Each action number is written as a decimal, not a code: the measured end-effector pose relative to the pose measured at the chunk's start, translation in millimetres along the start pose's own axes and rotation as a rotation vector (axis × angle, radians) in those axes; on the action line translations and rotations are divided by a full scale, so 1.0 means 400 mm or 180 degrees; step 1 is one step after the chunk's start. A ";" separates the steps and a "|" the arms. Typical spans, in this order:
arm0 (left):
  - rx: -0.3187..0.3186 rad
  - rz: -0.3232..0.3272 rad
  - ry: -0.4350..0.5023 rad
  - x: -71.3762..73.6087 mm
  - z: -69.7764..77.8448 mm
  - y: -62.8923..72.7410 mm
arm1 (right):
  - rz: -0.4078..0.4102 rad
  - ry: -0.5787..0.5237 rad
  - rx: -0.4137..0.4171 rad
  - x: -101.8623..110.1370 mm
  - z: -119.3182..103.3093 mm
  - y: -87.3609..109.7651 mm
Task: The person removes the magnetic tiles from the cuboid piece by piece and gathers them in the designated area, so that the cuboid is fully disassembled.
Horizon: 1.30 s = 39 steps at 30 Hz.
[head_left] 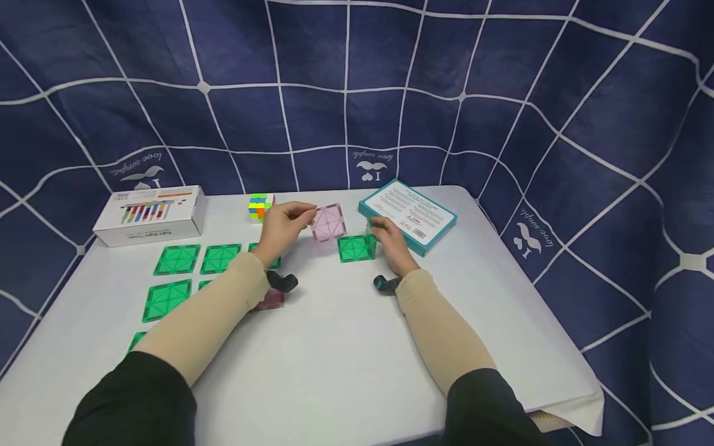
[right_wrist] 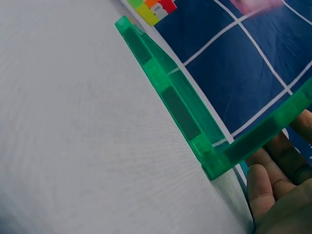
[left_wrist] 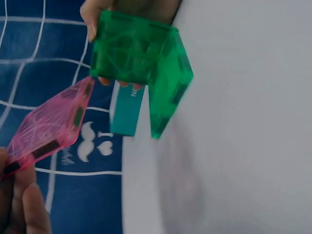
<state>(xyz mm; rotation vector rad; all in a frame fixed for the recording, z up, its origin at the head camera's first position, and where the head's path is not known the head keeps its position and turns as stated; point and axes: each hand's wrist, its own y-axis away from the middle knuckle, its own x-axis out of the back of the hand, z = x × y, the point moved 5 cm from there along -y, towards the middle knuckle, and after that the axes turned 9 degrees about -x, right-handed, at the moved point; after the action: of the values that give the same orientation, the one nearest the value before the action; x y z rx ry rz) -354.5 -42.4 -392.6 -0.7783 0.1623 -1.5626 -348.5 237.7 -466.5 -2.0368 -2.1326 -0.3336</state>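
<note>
In the head view, my left hand (head_left: pixel 287 226) pinches a pink translucent magnetic tile (head_left: pixel 328 222) and holds it above the table. To its right, a green magnetic tile (head_left: pixel 354 249) lies flat, with a second green tile (head_left: pixel 370 238) standing on its right edge, the two forming an L. My right hand (head_left: pixel 392 244) holds the standing tile from its outer side. Seen from the left wrist, the pink tile (left_wrist: pixel 51 124) is tilted and close to the upright green tile (left_wrist: pixel 126 48). Right-hand fingers (right_wrist: pixel 263 183) rest behind that tile in the right wrist view.
More green tiles (head_left: pixel 176 259) lie in rows at the left. A reddish tile (head_left: pixel 271 301) sits partly under my left forearm. Toward the back are a white box (head_left: pixel 150 214), a colourful puzzle cube (head_left: pixel 260 207) and a teal box (head_left: pixel 409 214). A blue curtain (head_left: pixel 312 118) hangs behind the table.
</note>
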 end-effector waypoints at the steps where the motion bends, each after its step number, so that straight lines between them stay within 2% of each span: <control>1: -0.0014 -0.0102 -0.0033 0.021 0.012 0.016 | 0.0000 0.0001 0.0004 0.004 0.000 0.000; 5: 0.0002 -0.0445 -0.0128 0.114 0.055 0.101 | 0.0040 -0.0037 0.0038 0.018 0.003 0.001; 8: 0.0150 -0.0649 -0.0197 0.193 0.068 0.186 | 0.0018 -0.0036 -0.0019 0.021 0.013 0.007; 13: 0.0472 -0.0915 -0.0630 0.330 0.053 0.321 | 0.0008 0.0014 -0.0067 0.021 0.020 0.016; 17: 0.0792 -0.1155 -0.0752 0.398 0.028 0.402 | 0.0070 0.0008 -0.0072 0.031 0.018 0.016; 21: 0.0935 -0.1353 -0.0641 0.412 0.004 0.459 | 0.0063 -0.0005 -0.0125 0.036 0.021 0.014; 25: 0.0699 -0.1477 -0.0952 0.410 -0.006 0.482 | 0.0012 -0.0055 -0.0157 0.030 0.021 0.012; 28: 0.0518 -0.1418 -0.1310 0.418 -0.009 0.488 | -0.0006 -0.0064 -0.0156 0.022 0.017 0.011; 31: 0.0444 -0.1260 -0.1480 0.428 -0.012 0.496 | -0.0027 -0.0070 -0.0150 0.015 0.013 0.011; 36: 0.0263 -0.1186 -0.1592 0.430 -0.014 0.518 | -0.0061 -0.0059 -0.0115 0.004 0.006 0.008; 39: 0.0188 -0.1232 -0.1607 0.431 -0.016 0.522 | -0.0066 -0.0067 -0.0107 0.000 0.004 0.006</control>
<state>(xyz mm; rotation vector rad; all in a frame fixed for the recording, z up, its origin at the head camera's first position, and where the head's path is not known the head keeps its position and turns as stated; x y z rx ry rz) -176.4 -239.8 -444.1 -1.1800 -0.4250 -1.6641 -346.2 238.3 -467.8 -2.0466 -2.1762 -0.3547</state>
